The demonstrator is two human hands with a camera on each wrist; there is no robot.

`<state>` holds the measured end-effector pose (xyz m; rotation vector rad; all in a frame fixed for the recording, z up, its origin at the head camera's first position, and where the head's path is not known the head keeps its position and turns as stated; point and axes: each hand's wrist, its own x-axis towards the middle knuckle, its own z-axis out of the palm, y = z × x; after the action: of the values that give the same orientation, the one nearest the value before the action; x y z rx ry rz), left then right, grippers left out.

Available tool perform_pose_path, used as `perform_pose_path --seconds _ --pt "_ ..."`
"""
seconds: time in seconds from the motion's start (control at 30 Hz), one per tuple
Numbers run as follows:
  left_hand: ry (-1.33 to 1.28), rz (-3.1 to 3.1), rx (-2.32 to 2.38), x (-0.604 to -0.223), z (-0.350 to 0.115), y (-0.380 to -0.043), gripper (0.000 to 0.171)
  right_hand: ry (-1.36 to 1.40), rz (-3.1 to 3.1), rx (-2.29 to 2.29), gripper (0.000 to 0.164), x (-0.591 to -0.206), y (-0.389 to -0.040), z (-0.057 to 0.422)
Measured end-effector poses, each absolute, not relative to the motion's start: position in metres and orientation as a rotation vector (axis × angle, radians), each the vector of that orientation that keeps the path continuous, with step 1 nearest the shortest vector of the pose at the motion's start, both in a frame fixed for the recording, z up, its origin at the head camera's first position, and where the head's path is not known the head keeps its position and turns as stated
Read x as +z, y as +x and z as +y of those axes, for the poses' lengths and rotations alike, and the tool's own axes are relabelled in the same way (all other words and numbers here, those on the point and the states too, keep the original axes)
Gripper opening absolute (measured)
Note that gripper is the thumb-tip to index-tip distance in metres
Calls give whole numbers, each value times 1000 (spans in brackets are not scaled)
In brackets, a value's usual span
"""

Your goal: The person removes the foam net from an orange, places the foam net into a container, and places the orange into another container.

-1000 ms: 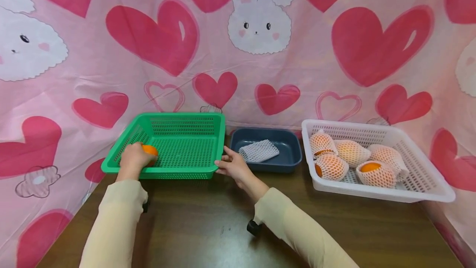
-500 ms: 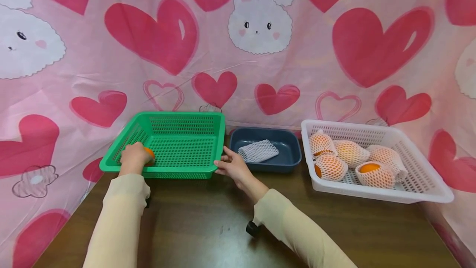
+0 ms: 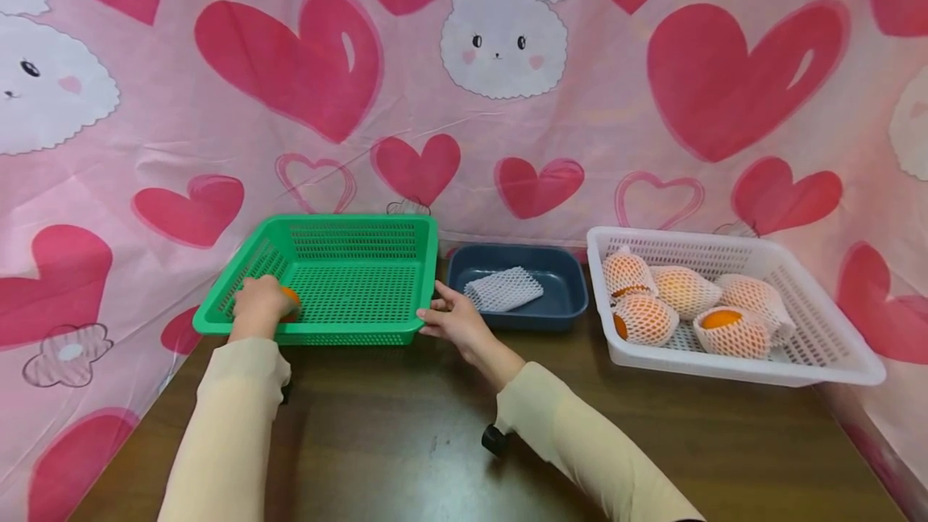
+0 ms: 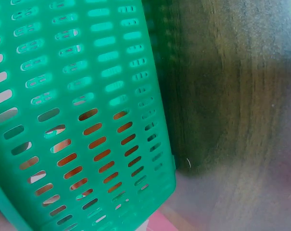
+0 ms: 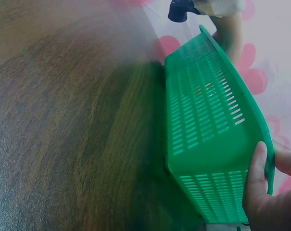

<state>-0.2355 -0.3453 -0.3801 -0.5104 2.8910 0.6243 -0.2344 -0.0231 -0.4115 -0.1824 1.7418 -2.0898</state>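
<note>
In the head view, my left hand reaches over the near rim into the left end of the green basket. It grips an orange, which peeks out at the hand's right side. Through the slots of the basket wall in the left wrist view, parts of the orange show; the basket hides most of that hand. At the basket's near right corner, my right hand pinches the rim. The right wrist view shows its thumb on the outer side of the rim.
Right of the green basket stands a dark blue tray with a white foam net sleeve in it. Farther right, a white basket holds several net-wrapped fruits. All stand on a brown wooden table before a pink curtain.
My left hand has shifted slightly left inside the green basket with the orange, and less of the orange shows now. My right hand stays at the rim.
</note>
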Motion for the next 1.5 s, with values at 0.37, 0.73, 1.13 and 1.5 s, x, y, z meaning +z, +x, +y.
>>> perform_pose_path --seconds 0.37,0.73,1.13,1.5 --pt "-521 2863 614 -375 -346 -236 52 -207 1752 -2037 71 -408 -238 -21" --pt "-463 2933 592 -371 -346 -232 58 -280 1773 -1953 65 -401 -242 -7" --pt "-406 3054 586 -362 -334 -234 76 -424 1926 -1725 52 -390 -248 18" --pt "-230 3174 577 -351 -299 -240 56 -538 2041 -1663 46 -384 -244 50"
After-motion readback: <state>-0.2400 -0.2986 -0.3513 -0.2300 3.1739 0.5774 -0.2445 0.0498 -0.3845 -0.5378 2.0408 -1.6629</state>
